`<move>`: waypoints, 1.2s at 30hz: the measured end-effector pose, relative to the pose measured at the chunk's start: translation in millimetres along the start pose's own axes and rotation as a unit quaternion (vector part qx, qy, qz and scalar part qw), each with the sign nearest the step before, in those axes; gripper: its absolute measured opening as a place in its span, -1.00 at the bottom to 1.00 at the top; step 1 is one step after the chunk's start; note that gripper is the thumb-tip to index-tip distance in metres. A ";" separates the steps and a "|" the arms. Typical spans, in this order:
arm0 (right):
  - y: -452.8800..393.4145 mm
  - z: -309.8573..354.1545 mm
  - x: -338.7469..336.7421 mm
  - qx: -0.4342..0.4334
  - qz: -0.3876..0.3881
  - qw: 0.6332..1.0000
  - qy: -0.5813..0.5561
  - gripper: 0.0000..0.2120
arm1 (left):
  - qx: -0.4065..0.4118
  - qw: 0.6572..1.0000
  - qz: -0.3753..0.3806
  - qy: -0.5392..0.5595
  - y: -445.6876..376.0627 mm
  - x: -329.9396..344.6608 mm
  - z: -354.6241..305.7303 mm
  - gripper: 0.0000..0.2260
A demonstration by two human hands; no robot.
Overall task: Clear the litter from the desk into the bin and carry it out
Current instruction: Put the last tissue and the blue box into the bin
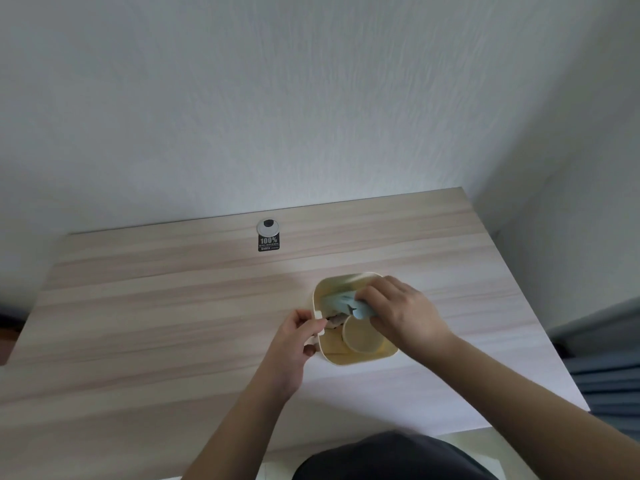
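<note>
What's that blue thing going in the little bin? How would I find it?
Look at the wooden desk against the white wall, then at the small cream bin standing on it near the front. The right hand holds a crumpled light blue wrapper over the bin's opening. It is the only blue piece; the round lid below it is pale yellow.

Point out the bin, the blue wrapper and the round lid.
bin (360,358), head view, near rim.
blue wrapper (341,301), head view, middle of its visible part.
round lid (362,336), head view, centre.
</note>
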State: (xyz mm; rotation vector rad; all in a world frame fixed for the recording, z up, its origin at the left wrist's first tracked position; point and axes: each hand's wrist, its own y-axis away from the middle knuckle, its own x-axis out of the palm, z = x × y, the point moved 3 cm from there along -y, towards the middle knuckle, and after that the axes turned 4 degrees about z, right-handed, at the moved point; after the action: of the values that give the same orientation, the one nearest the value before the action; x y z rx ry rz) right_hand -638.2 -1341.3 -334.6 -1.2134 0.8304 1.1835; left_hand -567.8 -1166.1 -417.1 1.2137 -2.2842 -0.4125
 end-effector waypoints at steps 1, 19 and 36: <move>0.3 2.2 4.3 0.011 0.000 1.000 0.010 -0.74 | 0.002 1.000 0.007 -0.001 -0.6 1.3 -1.3 -0.75; 2.1 4.1 35.8 0.098 0.202 0.974 -0.014 -0.54 | -0.006 0.999 0.033 -0.016 0.1 -1.2 9.5 -0.67; 9.0 24.3 8.9 0.066 0.028 0.990 0.119 -0.83 | -0.003 0.997 0.069 0.024 6.9 -1.5 10.9 -0.72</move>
State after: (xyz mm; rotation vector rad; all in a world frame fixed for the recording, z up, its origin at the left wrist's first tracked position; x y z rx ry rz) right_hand -647.6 -1316.2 -340.2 -1.2429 1.1089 1.0229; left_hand -578.1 -1160.8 -423.0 1.0442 -2.3073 -0.3355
